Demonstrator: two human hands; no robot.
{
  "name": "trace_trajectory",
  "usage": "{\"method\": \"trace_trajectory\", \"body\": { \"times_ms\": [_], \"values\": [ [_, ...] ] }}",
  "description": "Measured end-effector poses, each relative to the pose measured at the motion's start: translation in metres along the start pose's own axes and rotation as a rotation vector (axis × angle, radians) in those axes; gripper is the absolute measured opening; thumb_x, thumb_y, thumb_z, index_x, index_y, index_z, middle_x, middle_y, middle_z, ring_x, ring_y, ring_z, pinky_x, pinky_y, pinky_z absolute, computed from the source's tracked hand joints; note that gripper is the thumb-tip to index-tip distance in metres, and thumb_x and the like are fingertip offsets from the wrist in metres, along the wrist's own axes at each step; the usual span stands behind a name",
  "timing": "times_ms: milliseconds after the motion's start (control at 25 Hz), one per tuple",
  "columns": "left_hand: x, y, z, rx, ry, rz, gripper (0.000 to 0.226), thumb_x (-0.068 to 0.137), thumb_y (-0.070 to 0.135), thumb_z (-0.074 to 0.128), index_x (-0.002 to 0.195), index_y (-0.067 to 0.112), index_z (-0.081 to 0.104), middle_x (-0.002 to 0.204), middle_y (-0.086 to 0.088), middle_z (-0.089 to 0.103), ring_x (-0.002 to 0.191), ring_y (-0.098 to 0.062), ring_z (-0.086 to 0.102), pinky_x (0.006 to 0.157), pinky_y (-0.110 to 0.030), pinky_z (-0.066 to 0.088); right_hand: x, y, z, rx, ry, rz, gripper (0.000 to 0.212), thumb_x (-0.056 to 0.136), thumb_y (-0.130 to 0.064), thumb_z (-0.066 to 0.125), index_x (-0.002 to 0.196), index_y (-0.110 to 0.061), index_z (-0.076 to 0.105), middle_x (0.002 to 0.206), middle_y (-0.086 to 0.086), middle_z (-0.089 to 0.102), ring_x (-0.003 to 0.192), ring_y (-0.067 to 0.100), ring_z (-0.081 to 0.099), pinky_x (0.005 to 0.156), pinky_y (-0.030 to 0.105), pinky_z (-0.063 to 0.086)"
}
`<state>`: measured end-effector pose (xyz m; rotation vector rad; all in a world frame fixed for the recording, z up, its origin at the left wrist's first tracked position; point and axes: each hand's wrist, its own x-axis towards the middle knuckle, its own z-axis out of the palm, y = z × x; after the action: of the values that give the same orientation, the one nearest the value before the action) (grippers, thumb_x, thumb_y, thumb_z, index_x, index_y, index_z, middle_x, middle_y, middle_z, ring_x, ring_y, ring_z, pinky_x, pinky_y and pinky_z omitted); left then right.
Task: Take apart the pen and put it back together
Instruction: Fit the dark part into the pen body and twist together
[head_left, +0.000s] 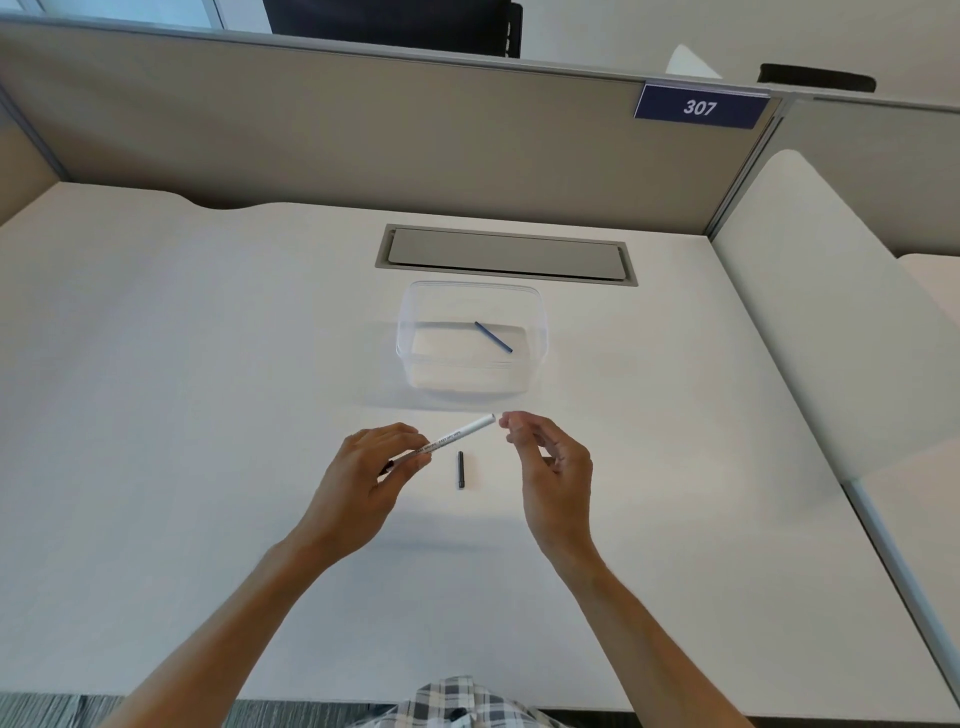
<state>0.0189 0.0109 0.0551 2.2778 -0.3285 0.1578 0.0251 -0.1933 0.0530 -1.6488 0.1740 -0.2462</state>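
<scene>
1. Left hand (375, 462) grips the pen barrel (451, 435) near its dark tip end, fingers curled round it; barrel slants up toward 2 o'clock, open end out, probably so the other hand can reach it.
2. Right hand (545, 457) sits just beside the barrel's free end, thumb and forefinger pinched together; whether a tiny end plug is between them, cannot tell. Hands are apart, pen bridging most of the gap.
3. Dark cap (460, 470) lies on the desk between the hands, at 6 o'clock from the barrel, likely parked within easy reach.
4. Blue refill (493, 337) lies inside the clear tub (415, 312) at 12 o'clock, so it can't roll off. Judged: pen is disassembled.
5. Surface: white desk (208, 364); grey cable hatch (506, 254) beyond the tub.
6. Room: beige partition (311, 130) with a blue "307" tag (700, 107) at 1 o'clock; plaid shirt at bottom edge.
</scene>
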Motion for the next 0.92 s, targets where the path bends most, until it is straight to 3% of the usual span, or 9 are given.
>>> {"method": "trace_trajectory", "body": {
  "times_ms": [80,160,280,360,600,680,840,920],
  "values": [
    [-0.003,0.002,0.001,-0.207,-0.01,-0.152,0.015,0.096,0.032,0.056,0.091,0.029,0.07,0.093,0.012,0.07,0.085,-0.013,0.061,0.074,-0.018,0.043,0.002,0.012,0.005,-0.097,-0.007,0.008,0.011,0.095,-0.023,0.064,0.092,-0.023,0.075,0.091,-0.012,0.076,0.085,0.002,0.066,0.059,0.017,0.045],
    [-0.005,0.004,0.003,-0.312,-0.006,-0.205,0.015,0.095,0.028,0.057,0.091,0.032,0.071,0.098,0.016,0.072,0.096,-0.005,0.063,0.077,-0.006,0.04,0.003,0.028,0.01,-0.266,-0.04,0.003,0.008,0.092,-0.023,0.066,0.095,-0.023,0.074,0.093,-0.015,0.074,0.085,0.001,0.067,0.063,0.021,0.047],
    [-0.004,0.007,0.003,-0.396,0.004,-0.206,0.017,0.096,0.022,0.057,0.092,0.029,0.071,0.099,0.017,0.073,0.098,0.001,0.063,0.079,-0.005,0.04,0.004,0.049,0.018,-0.513,-0.124,0.02,0.011,0.088,-0.032,0.066,0.097,-0.028,0.071,0.095,-0.017,0.072,0.083,0.001,0.065,0.073,0.027,0.051],
    [-0.002,0.006,0.002,-0.426,0.01,-0.212,0.016,0.096,0.021,0.056,0.092,0.028,0.071,0.099,0.015,0.074,0.093,0.0,0.063,0.075,-0.006,0.041,0.006,0.057,0.026,-0.646,-0.157,0.011,0.014,0.086,-0.039,0.065,0.093,-0.029,0.069,0.092,-0.015,0.07,0.081,0.004,0.063,0.07,0.027,0.049],
    [-0.001,0.001,0.002,-0.369,0.013,-0.223,0.015,0.095,0.027,0.056,0.091,0.029,0.071,0.1,0.017,0.072,0.106,-0.002,0.062,0.085,-0.004,0.039,0.008,0.07,0.043,-0.891,-0.179,-0.057,0.02,0.083,-0.045,0.065,0.084,-0.026,0.066,0.083,-0.01,0.067,0.077,0.012,0.062,0.064,0.027,0.047],
    [-0.002,-0.002,0.002,-0.326,0.016,-0.224,0.016,0.095,0.028,0.056,0.09,0.03,0.07,0.097,0.018,0.071,0.098,-0.002,0.063,0.079,-0.005,0.04,0.008,0.072,0.044,-0.924,-0.183,-0.06,0.018,0.085,-0.042,0.064,0.082,-0.024,0.065,0.083,-0.008,0.068,0.079,0.014,0.062,0.065,0.03,0.049],
    [-0.003,-0.011,0.006,-0.205,0.016,-0.177,0.018,0.096,0.024,0.056,0.082,0.029,0.067,0.083,0.017,0.068,0.056,-0.003,0.051,0.053,-0.01,0.034,0.007,0.071,0.041,-0.928,-0.224,-0.048,0.013,0.091,-0.033,0.058,0.089,-0.022,0.066,0.089,-0.008,0.069,0.084,0.016,0.063,0.07,0.032,0.05],
    [-0.003,-0.016,0.006,-0.142,0.005,-0.167,0.018,0.097,0.026,0.056,0.081,0.029,0.065,0.078,0.015,0.065,0.058,-0.006,0.049,0.053,-0.014,0.032,0.007,0.064,0.036,-0.803,-0.203,0.015,0.011,0.092,-0.033,0.058,0.089,-0.024,0.065,0.087,-0.01,0.07,0.081,0.013,0.064,0.068,0.029,0.048]
  ]
}}
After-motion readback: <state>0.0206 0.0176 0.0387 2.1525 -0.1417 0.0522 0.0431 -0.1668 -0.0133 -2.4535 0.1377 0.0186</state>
